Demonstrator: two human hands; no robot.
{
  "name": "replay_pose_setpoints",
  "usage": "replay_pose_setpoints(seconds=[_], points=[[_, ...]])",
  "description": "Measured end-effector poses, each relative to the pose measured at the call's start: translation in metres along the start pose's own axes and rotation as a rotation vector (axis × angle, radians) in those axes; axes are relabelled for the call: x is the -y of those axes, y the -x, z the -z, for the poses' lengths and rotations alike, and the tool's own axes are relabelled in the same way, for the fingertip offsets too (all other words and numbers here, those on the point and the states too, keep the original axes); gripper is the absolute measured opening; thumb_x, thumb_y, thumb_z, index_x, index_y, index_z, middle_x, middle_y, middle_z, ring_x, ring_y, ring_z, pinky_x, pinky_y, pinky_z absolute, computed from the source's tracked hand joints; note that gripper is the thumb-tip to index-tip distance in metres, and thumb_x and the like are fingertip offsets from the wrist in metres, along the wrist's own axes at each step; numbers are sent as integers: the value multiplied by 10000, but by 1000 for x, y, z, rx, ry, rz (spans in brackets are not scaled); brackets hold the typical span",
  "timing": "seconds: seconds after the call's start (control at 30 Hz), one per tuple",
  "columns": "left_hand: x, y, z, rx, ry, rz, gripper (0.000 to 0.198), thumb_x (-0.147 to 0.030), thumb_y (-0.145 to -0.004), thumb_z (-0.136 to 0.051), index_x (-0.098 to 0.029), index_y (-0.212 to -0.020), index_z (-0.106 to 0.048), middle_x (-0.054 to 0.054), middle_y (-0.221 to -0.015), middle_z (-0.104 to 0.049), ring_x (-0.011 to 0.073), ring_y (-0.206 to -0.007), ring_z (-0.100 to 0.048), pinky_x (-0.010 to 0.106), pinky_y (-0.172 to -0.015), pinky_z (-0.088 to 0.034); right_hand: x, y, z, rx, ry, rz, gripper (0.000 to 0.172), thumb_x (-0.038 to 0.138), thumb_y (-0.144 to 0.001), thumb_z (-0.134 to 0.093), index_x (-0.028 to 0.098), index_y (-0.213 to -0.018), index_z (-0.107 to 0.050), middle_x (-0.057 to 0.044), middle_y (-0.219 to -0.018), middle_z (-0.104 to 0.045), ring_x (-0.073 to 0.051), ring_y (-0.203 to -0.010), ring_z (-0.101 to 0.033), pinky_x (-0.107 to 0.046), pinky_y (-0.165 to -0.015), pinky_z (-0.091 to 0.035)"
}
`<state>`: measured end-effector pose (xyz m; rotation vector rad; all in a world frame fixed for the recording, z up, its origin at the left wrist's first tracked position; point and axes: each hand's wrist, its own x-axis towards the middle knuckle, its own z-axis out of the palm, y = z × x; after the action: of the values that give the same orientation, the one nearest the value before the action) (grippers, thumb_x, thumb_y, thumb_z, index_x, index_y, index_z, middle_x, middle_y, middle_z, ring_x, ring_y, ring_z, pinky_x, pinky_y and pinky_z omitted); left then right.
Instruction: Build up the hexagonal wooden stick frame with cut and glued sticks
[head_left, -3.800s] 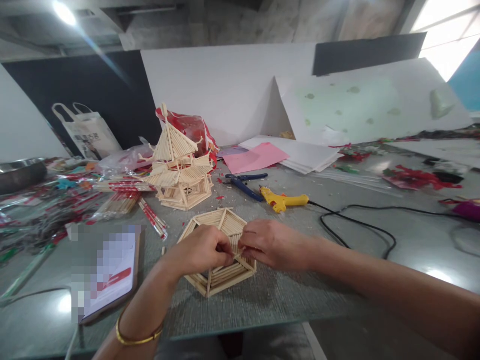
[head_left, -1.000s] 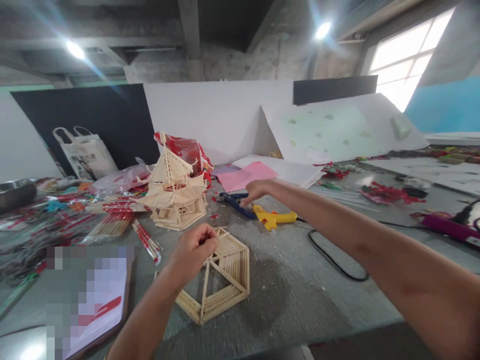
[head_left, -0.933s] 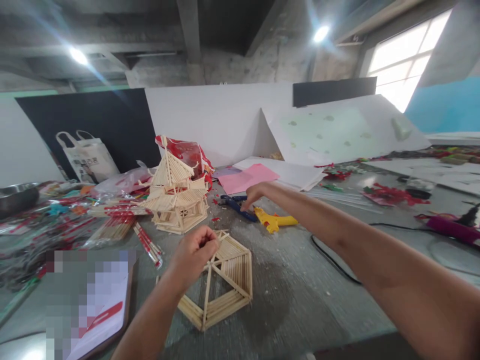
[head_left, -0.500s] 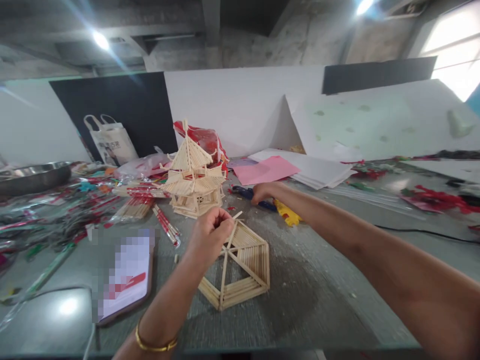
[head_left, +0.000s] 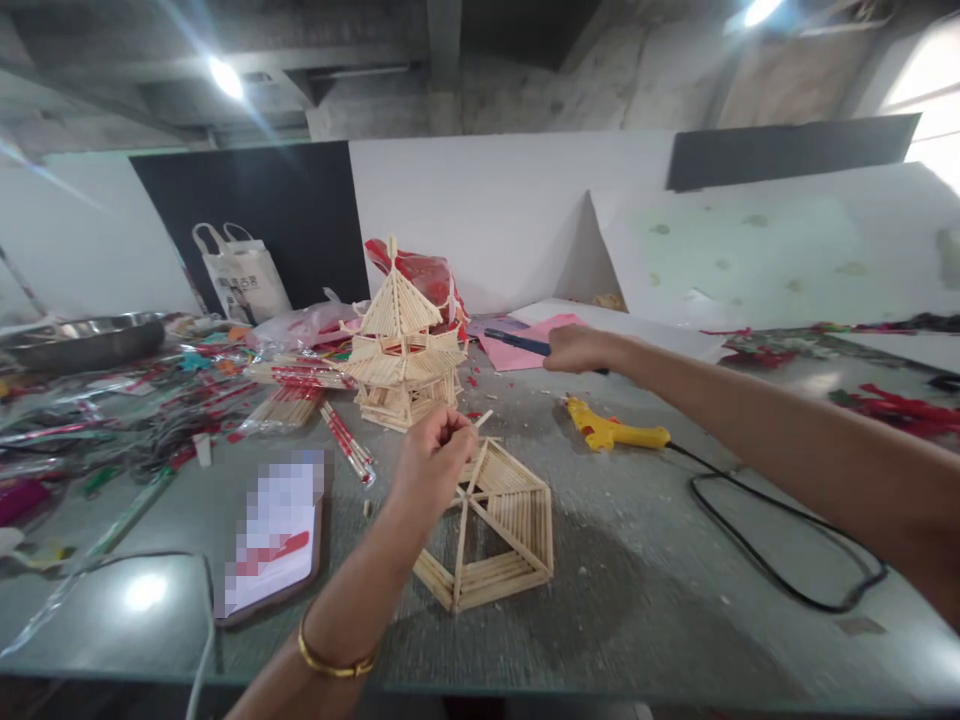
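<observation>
My left hand is closed in a pinch on a short wooden stick, whose end pokes out past the fingertips. Just beneath it, a flat six-sided wooden stick frame with spokes lies on the table, some of its sections filled with rows of sticks. Farther forward, my right hand grips a long, narrow dark blue tool, raised over the table; its exact kind is unclear. A yellow glue gun rests on its side below the right forearm. Behind the left hand stands a tiered wooden stick pagoda.
A phone lies left of the frame. Packs of sticks and wrapped clutter surround a metal bowl at the left. Pink paper is at the back. The glue gun's black cord loops across the right side.
My right hand has lifted the dark blue tool up and away from beside the glue gun, which is now in fuller view. My left hand keeps its pinch above the frame. The view has shifted slightly.
</observation>
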<state>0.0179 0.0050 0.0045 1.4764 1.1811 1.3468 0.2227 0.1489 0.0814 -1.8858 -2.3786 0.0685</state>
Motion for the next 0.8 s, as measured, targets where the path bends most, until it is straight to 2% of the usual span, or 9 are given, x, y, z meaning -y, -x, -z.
replay_pose_setpoints(seconds=[0.1, 0.2, 0.33, 0.43, 0.6, 0.7, 0.8], points=[[2, 0, -2, -13, 121, 29, 90, -242, -683, -507, -159, -666, -474, -67, -522, -427, 31, -409, -286, 167, -392, -195, -2, 44, -2, 140, -8, -46, 196, 211, -718, -485, 42, -711, -584, -75, -526, -580, -138, -500, -569, -209, -485, -378], [4, -2, -3, -6, 199, 82, 117, -246, -683, -527, -157, -653, -457, -71, -523, -445, 20, -386, -261, 165, -380, -166, 1, 91, -12, 217, -118, 28, 186, 231, -705, -459, 114, -812, -556, -45, -607, -612, -132, -534, -571, -204, -465, -373], [6, -3, -5, -6, 209, 95, 131, -250, -688, -538, -152, -657, -458, -64, -529, -473, 20, -389, -283, 161, -378, -175, 8, 136, -23, 183, -95, 140, 171, 263, -693, -457, 149, -797, -531, -58, -717, -622, -165, -649, -576, -243, -541, -380], [8, -3, -6, -29, 197, 68, 141, -266, -686, -542, -151, -661, -465, -63, -538, -482, 21, -390, -294, 160, -378, -180, 13, 150, -28, 203, -90, 164, 222, 305, -702, -456, 145, -830, -540, -88, -812, -621, -196, -727, -576, -271, -595, -387], [12, -4, -7, -74, 129, 43, 161, -307, -683, -540, -156, -671, -485, -65, -530, -489, 25, -373, -285, 162, -378, -183, 23, 156, -35, 246, -138, 159, 354, 415, -724, -445, 136, -917, -549, -109, -854, -619, -215, -741, -571, -281, -581, -381], [14, -5, -6, -102, 52, -3, 157, -315, -700, -525, -163, -675, -494, -63, -535, -495, 37, -382, -302, 170, -387, -217, 29, 156, -37, 229, -142, 139, 320, 391, -727, -439, 146, -902, -548, -104, -850, -620, -205, -740, -570, -272, -574, -374], [16, -6, -5, -135, -126, -93, 148, -306, -727, -503, -169, -672, -504, -56, -545, -501, 58, -430, -368, 181, -433, -277, 34, 155, -38, 227, -147, 122, 273, 362, -715, -449, 151, -859, -545, -103, -839, -621, -200, -750, -570, -264, -573, -369]])
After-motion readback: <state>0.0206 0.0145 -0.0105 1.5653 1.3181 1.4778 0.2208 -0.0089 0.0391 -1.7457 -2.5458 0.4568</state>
